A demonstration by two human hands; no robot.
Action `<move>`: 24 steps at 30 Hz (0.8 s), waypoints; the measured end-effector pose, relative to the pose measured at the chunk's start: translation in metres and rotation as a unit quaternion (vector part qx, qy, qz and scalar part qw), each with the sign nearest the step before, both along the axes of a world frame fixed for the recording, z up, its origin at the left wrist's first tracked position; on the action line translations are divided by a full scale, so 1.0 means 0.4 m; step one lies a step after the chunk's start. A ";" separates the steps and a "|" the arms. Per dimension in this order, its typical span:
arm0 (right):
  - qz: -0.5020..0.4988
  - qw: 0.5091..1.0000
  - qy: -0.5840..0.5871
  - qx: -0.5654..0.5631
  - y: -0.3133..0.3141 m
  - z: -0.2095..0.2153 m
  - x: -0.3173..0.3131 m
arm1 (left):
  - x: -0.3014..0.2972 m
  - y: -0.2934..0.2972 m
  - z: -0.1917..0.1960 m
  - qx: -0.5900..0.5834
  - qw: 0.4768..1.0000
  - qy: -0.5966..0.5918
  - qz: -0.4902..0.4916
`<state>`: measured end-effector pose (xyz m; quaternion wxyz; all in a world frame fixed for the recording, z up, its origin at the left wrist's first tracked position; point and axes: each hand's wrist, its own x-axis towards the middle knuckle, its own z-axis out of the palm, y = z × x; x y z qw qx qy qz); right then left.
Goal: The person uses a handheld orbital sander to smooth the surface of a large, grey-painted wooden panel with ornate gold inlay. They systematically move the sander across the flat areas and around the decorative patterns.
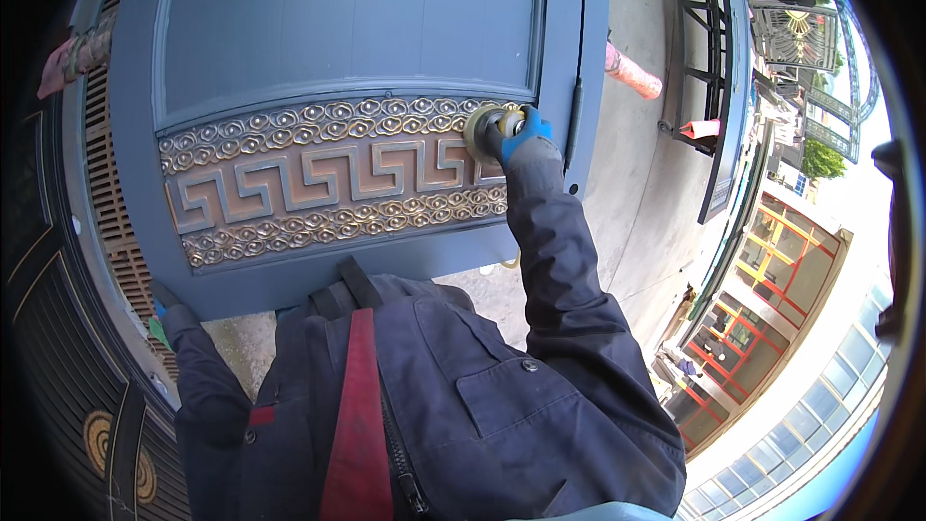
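Note:
A blue-grey metal door panel [347, 29] lies flat in front of me, with an embossed gold and bronze band [318, 169] of key pattern and scrolls across its near part. My right hand [529, 138], in a blue and grey glove, is closed round a small round-headed sander or polisher [492, 135]. Its pale disc rests on the right end of the band; the exact kind of tool is partly hidden by the hand. My left hand [162, 301] is by the panel's near left corner, mostly hidden by the sleeve, and its fingers cannot be made out.
Pink-wrapped supports [635, 72] stick out on both sides of the panel. Dark ornate doors [68, 328] and a slotted drain grate [116, 212] lie to the left. On the right, a black metal frame [709, 58] stands on the concrete ground [627, 193].

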<state>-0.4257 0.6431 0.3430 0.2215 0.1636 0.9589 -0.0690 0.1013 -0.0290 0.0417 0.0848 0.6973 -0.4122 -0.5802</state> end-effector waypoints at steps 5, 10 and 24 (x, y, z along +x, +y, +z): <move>-0.021 1.000 -0.003 0.000 0.032 -0.008 0.012 | 0.000 0.013 0.020 0.003 1.000 0.021 0.018; -0.061 0.998 -0.003 -0.016 0.073 -0.025 0.014 | -0.007 0.022 0.023 -0.008 1.000 0.017 0.001; -0.069 0.996 0.044 -0.017 0.097 -0.042 -0.014 | -0.010 0.027 0.037 -0.018 1.000 0.010 -0.011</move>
